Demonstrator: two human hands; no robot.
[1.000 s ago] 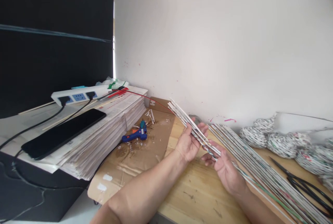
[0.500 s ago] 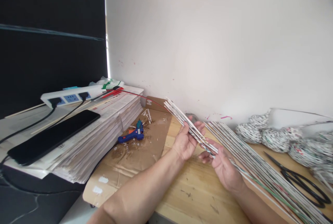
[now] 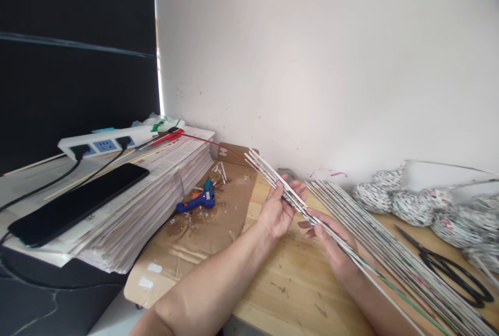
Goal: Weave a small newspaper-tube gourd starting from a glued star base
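Note:
Several thin rolled-paper sticks (image 3: 268, 170), mostly white with printed marks, slant across the middle of the view, held above the wooden table. My left hand (image 3: 277, 214) is closed around the bundle, its thumb lying over the sticks and its fingers behind them. Lower down the same bundle, my right hand (image 3: 336, 250) holds the sticks between thumb and fingers. The long ends run down over my right forearm. Just to the right, a row of more rolled-paper sticks (image 3: 374, 234) lies on the table (image 3: 284, 294).
Black scissors (image 3: 444, 268) lie at the right, near woven paper shapes (image 3: 413, 208) against the wall. A blue glue gun (image 3: 198, 201) rests on cardboard (image 3: 218, 232). At left, a paper stack (image 3: 156, 206) carries a phone (image 3: 81, 201) and a power strip (image 3: 105, 143).
My right hand has shifted slightly, and its thumb has moved from across the sticks to their near side. My left hand keeps its grip in nearly the same place.

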